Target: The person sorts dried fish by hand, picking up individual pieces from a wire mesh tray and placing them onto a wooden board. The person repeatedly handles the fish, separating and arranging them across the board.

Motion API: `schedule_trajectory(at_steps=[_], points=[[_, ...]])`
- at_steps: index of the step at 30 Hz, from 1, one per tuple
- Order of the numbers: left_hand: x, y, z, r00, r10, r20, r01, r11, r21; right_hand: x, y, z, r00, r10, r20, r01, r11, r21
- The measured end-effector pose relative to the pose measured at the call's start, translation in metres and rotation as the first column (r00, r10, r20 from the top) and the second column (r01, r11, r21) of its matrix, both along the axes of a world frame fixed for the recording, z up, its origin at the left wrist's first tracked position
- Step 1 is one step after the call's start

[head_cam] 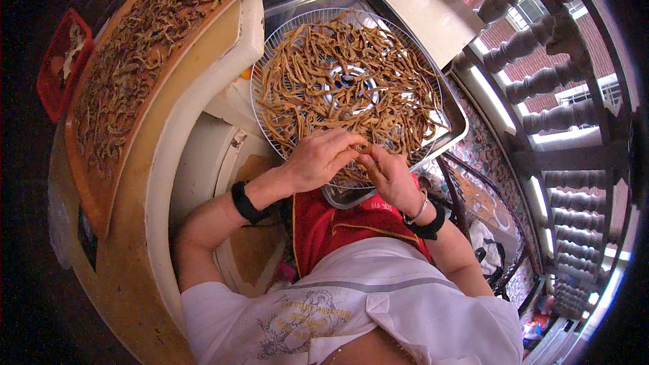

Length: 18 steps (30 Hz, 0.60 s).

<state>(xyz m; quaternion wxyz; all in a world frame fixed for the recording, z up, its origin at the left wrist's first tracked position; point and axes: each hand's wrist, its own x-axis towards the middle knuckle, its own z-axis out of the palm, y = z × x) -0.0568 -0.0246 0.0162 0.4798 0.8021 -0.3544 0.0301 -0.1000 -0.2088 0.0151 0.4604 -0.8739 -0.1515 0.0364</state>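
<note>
Dried brown strips, perhaps a vegetable or root, cover a round wire rack that lies on a rectangular metal tray. Over the rack's near edge, my left hand and my right hand meet at the fingertips. A small brown piece seems pinched between them, mostly hidden by the fingers, so which hand grips it is hard to tell. Through the middle of the rack a white ring with blue inside shows beneath the strips. Both wrists wear black bands, and a silver bangle is on the right one.
On the left, an orange tray holds many darker dried pieces, with a red plastic basket beyond it. A curved pale ledge runs beside my left arm. A balustrade stands on the right. Red cloth covers my lap.
</note>
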Motion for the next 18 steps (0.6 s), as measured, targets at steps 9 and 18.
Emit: schedule_trajectory(at_steps=[9, 18], points=[[0.004, 0.008, -0.004, 0.993, -0.034, 0.113, 0.01, 0.977, 0.213, 0.001, -0.001, -0.008, 0.972, 0.042, -0.23, 0.008, 0.978, 0.21], [0.002, 0.005, -0.004, 0.997, -0.031, 0.074, 0.015, 0.978, 0.207, 0.0, -0.004, -0.005, 0.998, 0.0, -0.066, -0.009, 0.99, -0.139]])
